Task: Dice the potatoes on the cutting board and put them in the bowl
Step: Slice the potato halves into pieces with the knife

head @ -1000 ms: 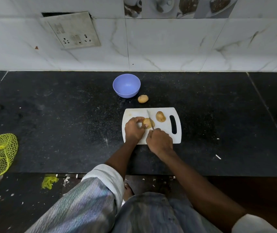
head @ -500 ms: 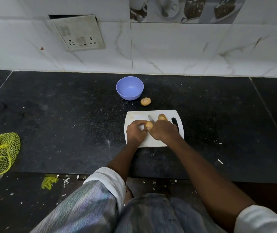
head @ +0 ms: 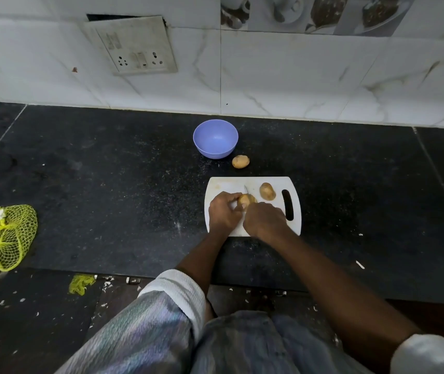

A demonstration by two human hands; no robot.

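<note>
A white cutting board (head: 295, 229) lies on the black counter. My left hand (head: 224, 211) holds a potato (head: 245, 200) steady on the board. My right hand (head: 265, 221) grips a knife (head: 246, 189); its handle is hidden in my fist and the thin blade sticks out past the potato. A second potato (head: 267, 191) rests on the board to the right. A third potato (head: 240, 161) lies on the counter beyond the board, beside the empty blue bowl (head: 215, 139).
A yellow net bag (head: 2, 236) sits at the counter's left edge. A tiled wall with a switch plate (head: 134, 45) backs the counter. Small white scraps (head: 360, 264) lie right of the board. A yellow-green scrap (head: 80, 284) lies on the lower ledge.
My right hand moved forward over the potato and has drawn back toward me, the blade still at the potato. The left hand keeps its hold.
</note>
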